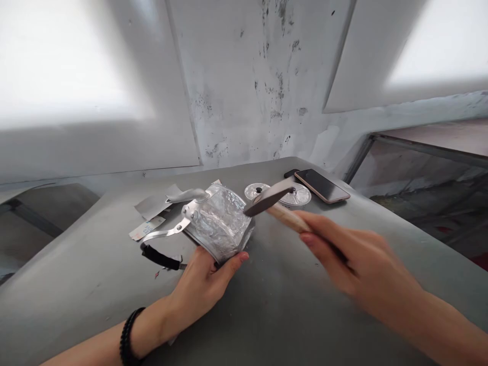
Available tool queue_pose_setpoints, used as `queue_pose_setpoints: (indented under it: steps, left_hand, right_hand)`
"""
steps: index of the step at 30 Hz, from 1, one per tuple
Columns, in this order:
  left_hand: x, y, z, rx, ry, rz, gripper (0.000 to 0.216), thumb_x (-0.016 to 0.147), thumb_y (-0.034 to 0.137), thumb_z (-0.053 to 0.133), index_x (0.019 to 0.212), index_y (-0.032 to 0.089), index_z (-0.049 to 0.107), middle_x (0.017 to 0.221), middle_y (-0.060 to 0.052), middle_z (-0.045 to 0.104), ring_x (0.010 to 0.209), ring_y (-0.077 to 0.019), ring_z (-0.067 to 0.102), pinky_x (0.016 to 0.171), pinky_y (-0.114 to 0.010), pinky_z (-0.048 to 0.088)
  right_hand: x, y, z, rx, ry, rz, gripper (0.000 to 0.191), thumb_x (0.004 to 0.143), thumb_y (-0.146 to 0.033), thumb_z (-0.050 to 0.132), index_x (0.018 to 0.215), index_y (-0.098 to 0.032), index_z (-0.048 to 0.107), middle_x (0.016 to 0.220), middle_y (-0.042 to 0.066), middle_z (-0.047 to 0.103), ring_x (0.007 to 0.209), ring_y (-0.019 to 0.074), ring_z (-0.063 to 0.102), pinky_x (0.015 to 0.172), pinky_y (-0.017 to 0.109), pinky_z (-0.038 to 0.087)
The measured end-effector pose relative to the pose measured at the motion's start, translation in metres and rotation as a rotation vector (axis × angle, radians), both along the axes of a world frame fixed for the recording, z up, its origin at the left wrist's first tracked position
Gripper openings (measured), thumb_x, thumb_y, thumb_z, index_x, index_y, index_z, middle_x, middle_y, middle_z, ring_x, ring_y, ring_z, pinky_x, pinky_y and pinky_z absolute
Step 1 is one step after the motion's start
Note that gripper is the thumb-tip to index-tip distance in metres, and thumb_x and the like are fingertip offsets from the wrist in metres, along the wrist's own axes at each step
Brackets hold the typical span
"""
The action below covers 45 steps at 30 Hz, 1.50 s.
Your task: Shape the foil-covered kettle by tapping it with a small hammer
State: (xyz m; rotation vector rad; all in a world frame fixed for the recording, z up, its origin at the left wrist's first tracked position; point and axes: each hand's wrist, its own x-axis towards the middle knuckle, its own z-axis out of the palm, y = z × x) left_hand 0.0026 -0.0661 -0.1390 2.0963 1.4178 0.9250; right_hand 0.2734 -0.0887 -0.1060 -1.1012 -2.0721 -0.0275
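A dented aluminium kettle (217,223) lies tipped on its side on the grey table (95,284), its spout (188,194) and black-wrapped handle (160,256) pointing left. My left hand (208,282) grips its lower rim, thumb on the metal. My right hand (343,254), blurred by motion, is closed round the wooden shaft of a hammer (270,201). The hammer's metal head hangs just right of the kettle's bottom edge.
A round metal lid (299,195) with a black knob lies behind the hammer. A phone (322,185) rests screen up at the table's far right corner. Paper scraps (150,216) lie left of the kettle. A stained white wall stands close behind.
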Motion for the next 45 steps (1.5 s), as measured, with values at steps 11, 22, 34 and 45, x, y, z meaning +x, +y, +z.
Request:
queue_pose_setpoints:
  steps: [11, 22, 34, 45]
  left_hand:
    - [0.0, -0.001, 0.004, -0.034, -0.129, -0.009, 0.036, 0.098, 0.046, 0.063, 0.075, 0.019, 0.065, 0.061, 0.001, 0.058, 0.06, -0.0159, 0.055, 0.055, -0.025, 0.047]
    - [0.002, -0.004, 0.003, -0.083, -0.142, -0.017, 0.036, 0.098, 0.048, 0.063, 0.076, 0.019, 0.064, 0.065, 0.0, 0.062, 0.061, -0.0157, 0.056, 0.054, -0.024, 0.047]
    - [-0.001, -0.002, 0.001, -0.06, -0.078, -0.031, 0.037, 0.1, 0.049, 0.058, 0.08, 0.019, 0.063, 0.071, -0.002, 0.064, 0.067, -0.0174, 0.059, 0.062, -0.027, 0.051]
    - [-0.001, -0.002, 0.001, -0.047, -0.006, -0.035, 0.041, 0.101, 0.051, 0.054, 0.076, 0.019, 0.059, 0.071, -0.002, 0.065, 0.066, -0.0175, 0.059, 0.061, -0.027, 0.05]
  right_hand:
    - [-0.009, -0.001, -0.006, -0.068, 0.059, 0.007, 0.026, 0.112, -0.027, 0.045, 0.134, -0.026, 0.059, 0.06, -0.009, 0.061, 0.041, 0.0106, 0.055, 0.043, 0.022, 0.038]
    - [-0.01, -0.008, -0.004, 0.007, -0.016, -0.051, 0.03, 0.112, -0.027, 0.045, 0.138, -0.025, 0.058, 0.055, -0.01, 0.06, 0.036, 0.0108, 0.053, 0.04, 0.024, 0.033]
    - [-0.007, -0.006, -0.01, 0.059, -0.115, -0.037, 0.033, 0.112, -0.027, 0.044, 0.139, -0.021, 0.062, 0.081, -0.001, 0.08, 0.053, 0.0155, 0.072, 0.047, 0.026, 0.045]
    - [0.0, -0.001, -0.006, 0.011, -0.187, -0.022, 0.033, 0.112, -0.03, 0.043, 0.135, -0.022, 0.064, 0.078, -0.001, 0.079, 0.055, 0.0197, 0.074, 0.045, 0.029, 0.045]
